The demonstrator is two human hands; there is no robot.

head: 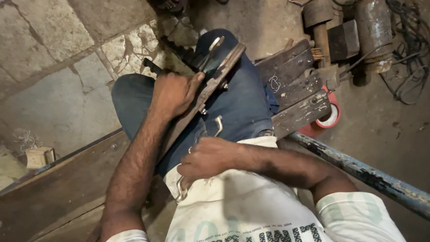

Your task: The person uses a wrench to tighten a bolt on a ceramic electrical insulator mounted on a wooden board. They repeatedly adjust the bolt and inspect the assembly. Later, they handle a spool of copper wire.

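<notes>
The left hand (172,94) is wrapped around a long, flat, dark metal piece (210,85) with bolts through it, which lies slantwise across the person's thighs in blue trousers (242,103); the fingers are pressed onto its upper face, the thumb pointing toward a shiny spanner (210,54) resting near its far end. The right hand (208,159) is closed in a fist around a thin bent silvery tool (218,125), whose hooked end pokes up above the knuckles while another part shows below the fist against the white shirt (237,206). Close on the right, a weathered wooden block (293,85) with bolt heads sits touching the right knee, and behind it stand a hammer (320,27), a rusty cylinder (374,33) and tangled dark cables (410,54). A red tape roll (331,118) peeks out from under the wood. A chipped blue pipe (358,170) runs slantwise by the right elbow, hemming that side. On the left a dark wooden plank (58,179) borders the thigh; beyond it the stone floor (53,89) lies open, with a small pale box (39,157) near the edge.
</notes>
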